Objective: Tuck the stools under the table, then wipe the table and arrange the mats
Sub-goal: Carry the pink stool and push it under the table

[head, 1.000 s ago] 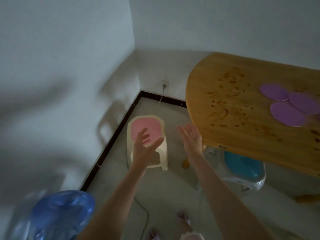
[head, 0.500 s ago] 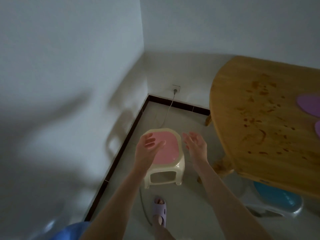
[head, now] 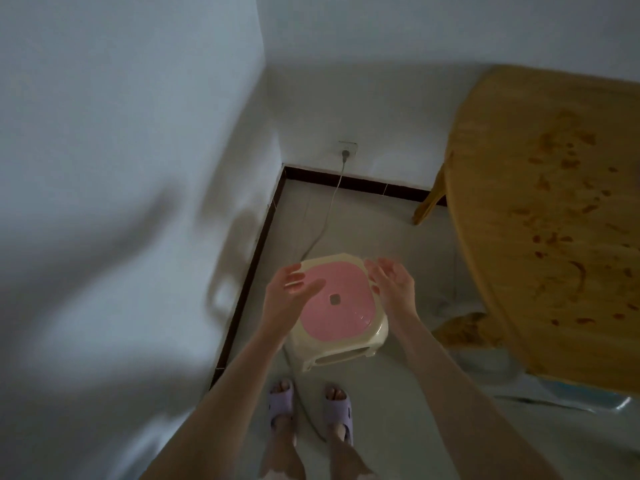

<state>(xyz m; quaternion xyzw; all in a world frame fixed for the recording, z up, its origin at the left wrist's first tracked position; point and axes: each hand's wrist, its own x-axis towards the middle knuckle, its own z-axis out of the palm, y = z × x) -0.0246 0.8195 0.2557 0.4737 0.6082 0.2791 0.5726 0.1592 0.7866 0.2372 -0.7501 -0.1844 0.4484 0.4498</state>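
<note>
Nearest are two feet in lilac slippers [head: 282, 396] on the pale floor, with a grey cable [head: 325, 216] running past them. Just ahead, both forearms reach down. The left grip [head: 287, 296] and right grip [head: 394, 289] are open, palms facing each other, fingers loosely spread and holding nothing. Between them stands the cream stool [head: 332, 317] with its pink seat. It is upright on the floor near the skirting, out in the open and left of the bench [head: 554, 202]. Whether either palm touches the stool's rim cannot be told.

This looks like the first step, tucking stools, with the grasp not yet made. The next move calls for closing both grips on the seat's opposite edges, lifting or sliding it right, and clearing the bench leg [head: 429, 202] and the cable. The bench top carries brown stains, so wiping is not yet done. Farthest, the cable meets a wall socket [head: 347, 147]
</note>
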